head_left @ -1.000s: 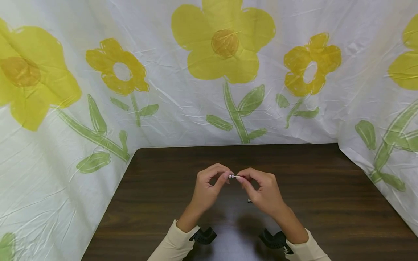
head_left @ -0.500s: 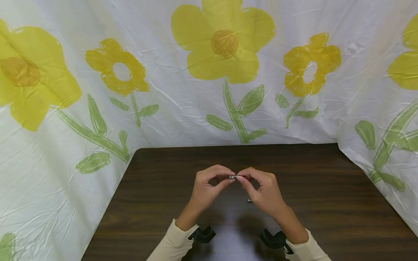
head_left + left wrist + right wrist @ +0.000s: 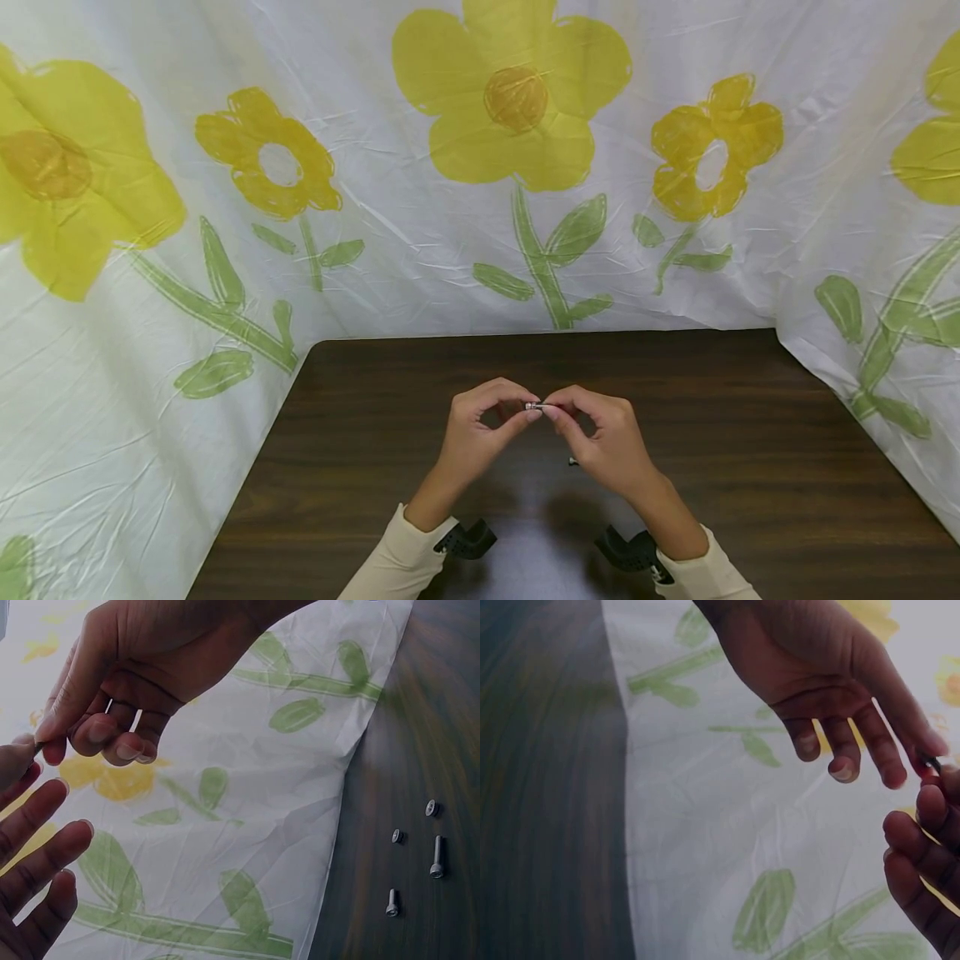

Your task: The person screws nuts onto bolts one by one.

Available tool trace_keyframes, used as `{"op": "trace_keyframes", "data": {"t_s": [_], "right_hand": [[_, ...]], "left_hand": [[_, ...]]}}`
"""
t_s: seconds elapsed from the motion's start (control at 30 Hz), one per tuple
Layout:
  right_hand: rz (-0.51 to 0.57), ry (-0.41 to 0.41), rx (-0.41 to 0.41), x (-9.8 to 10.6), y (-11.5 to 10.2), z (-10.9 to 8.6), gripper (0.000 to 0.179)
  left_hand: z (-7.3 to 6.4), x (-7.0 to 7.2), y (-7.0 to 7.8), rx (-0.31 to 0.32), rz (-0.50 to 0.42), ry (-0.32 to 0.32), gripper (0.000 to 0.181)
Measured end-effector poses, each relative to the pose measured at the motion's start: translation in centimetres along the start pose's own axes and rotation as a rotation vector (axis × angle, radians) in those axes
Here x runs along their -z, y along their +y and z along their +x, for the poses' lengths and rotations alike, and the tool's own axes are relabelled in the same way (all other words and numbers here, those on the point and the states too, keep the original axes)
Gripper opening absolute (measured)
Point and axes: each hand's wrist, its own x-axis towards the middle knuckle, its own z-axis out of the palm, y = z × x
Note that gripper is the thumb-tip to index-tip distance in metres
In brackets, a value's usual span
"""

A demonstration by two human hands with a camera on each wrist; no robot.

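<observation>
A small silver bolt (image 3: 534,407) is held level above the table between both hands. My left hand (image 3: 480,429) pinches its thicker left end between thumb and index finger; whether that end is the head or a nut is hidden by the fingertips. Thumb and index finger of my right hand (image 3: 600,429) pinch the thin shaft end. In the right wrist view only a dark glint of the bolt (image 3: 930,761) shows between the fingertips. The other fingers of both hands bend loosely, away from the metal.
Lying on the dark wood table (image 3: 360,467) are a longer bolt (image 3: 437,859), a shorter bolt (image 3: 392,904) and two small nut-like pieces, one larger (image 3: 432,808), one smaller (image 3: 397,836). A white flowered cloth (image 3: 420,258) hangs behind and beside the table.
The left thumb and index finger have slid slightly right along the bolt, covering more of its thick end. My right hand stays in place.
</observation>
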Motion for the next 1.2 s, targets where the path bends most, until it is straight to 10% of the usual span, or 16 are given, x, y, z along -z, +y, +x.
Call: {"op": "trace_keyframes", "data": {"t_s": [0.4,1.2], "right_hand": [[-0.016,0.009,0.001,0.0,-0.1,0.1,0.021],[-0.011,0.009,0.016,-0.1,0.0,0.0,0.025]], "left_hand": [[1.4,0.2,3.1,0.035,-0.014,0.031,0.017],[1.5,0.3,2.8,-0.026,-0.006,0.006,0.026]]}}
